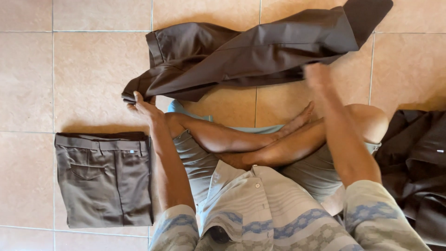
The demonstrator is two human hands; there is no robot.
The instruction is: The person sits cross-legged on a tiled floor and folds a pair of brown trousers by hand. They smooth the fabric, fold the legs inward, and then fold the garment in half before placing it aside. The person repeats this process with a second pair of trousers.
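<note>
The dark brown trousers lie spread across the upper middle of the frame on the tiled floor, the waistband toward the upper left and one leg running up to the top right corner. The left hand pinches the lower left edge of the cloth, fingers closed on a fold of it. The right hand sits at the cloth's lower edge right of centre, blurred — whether it grips the fabric or only presses on it I cannot tell.

The likely trouble is uneven folding: the garment is rumpled and lies at a slant, so if one hand pulls while the other has no firm hold, the legs may slide apart and the crease come out crooked. The smooth tiles could let the cloth slip, and the person's crossed legs sit just beside the near edge, where fabric could catch under a foot.

At the lower left, a folded pair of grey-brown trousers rests flat, well apart from the garment in hand. At the right edge lies a heap of dark clothes, unfolded and loosely bunched — a careless sweep of the right arm might drag it.

No basket, box or other container shows anywhere in view; everything lies straight on the floor.
</note>
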